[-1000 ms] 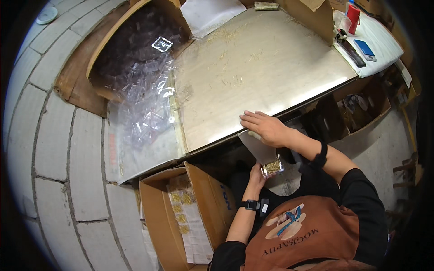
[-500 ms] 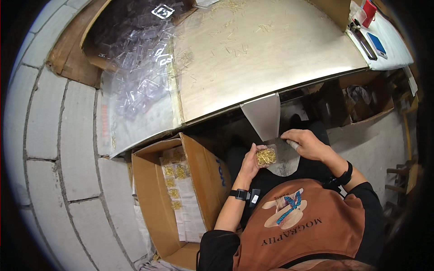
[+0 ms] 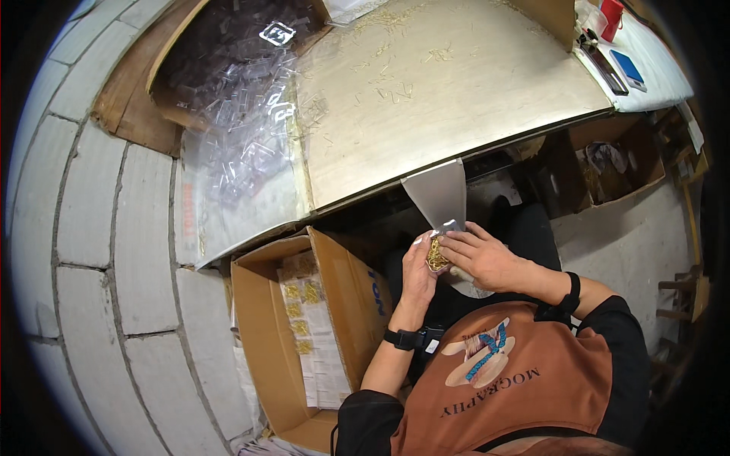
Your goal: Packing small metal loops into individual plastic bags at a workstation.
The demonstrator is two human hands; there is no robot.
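Observation:
My left hand is closed around a small clear plastic box filled with thin gold-coloured metal pieces, perhaps pins or clips. My right hand presses against the same box from the right, its fingers laid over the edge and top. A shiny clear part, possibly the lid, shows at the far end by the fingertips. The right thumb is mostly hidden under the hand. Both hands are above my lap, just below a pale chute hanging from the table edge.
The table has loose gold pieces scattered on it. Many empty clear boxes are heaped at its left. A cardboard carton with rows of filled boxes stands at my left. A blue device and red object lie far right.
My right hand has moved left and down from beside the chute onto the box. The left hand has tilted the box and brought it slightly left, under the chute's lower end.

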